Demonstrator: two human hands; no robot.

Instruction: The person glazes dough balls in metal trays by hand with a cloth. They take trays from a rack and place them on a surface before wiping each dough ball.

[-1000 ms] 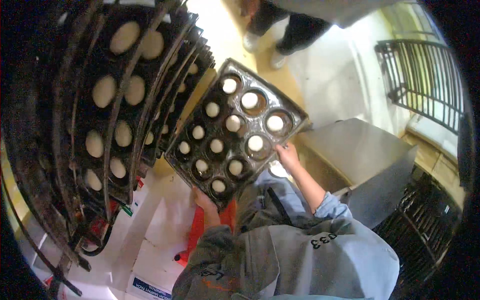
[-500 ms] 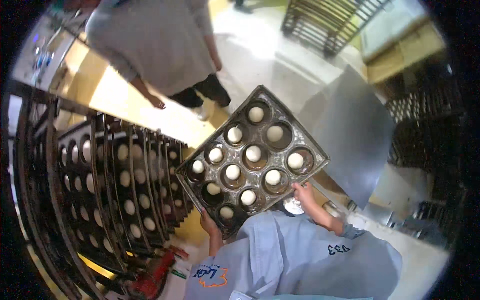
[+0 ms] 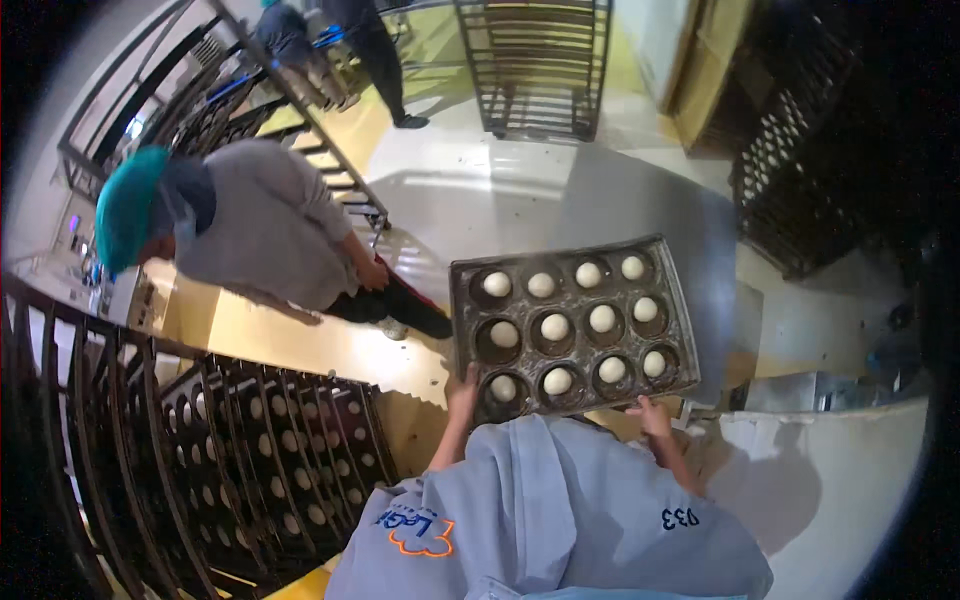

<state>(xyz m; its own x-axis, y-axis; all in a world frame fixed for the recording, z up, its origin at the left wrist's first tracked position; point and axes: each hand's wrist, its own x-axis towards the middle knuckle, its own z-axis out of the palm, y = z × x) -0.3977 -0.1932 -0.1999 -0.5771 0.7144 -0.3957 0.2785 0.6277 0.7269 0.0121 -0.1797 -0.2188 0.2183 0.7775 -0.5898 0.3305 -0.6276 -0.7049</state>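
Observation:
A dark, greased baking tray (image 3: 576,348) with round wells spans the space in front of my body, a pale dough ball (image 3: 554,325) in each well. My left hand (image 3: 462,392) is closed on the tray's left edge near its lower corner. My right hand (image 3: 652,414) grips the tray's near edge toward the right corner. Below and left of it stands a dark rack (image 3: 150,420) loaded with similar trays of dough pieces.
A co-worker (image 3: 245,225) in grey and a teal cap is close at left; two more people (image 3: 365,70) stand farther back. Racks line the back (image 3: 525,125) and right (image 3: 785,200). Steel equipment (image 3: 815,390) is at right, beside pale floor (image 3: 500,180).
My view has swung away from the left rack toward the open aisle. The tray has turned squarer to me, still held in both hands. The grey-clad co-worker now shows farther down and left.

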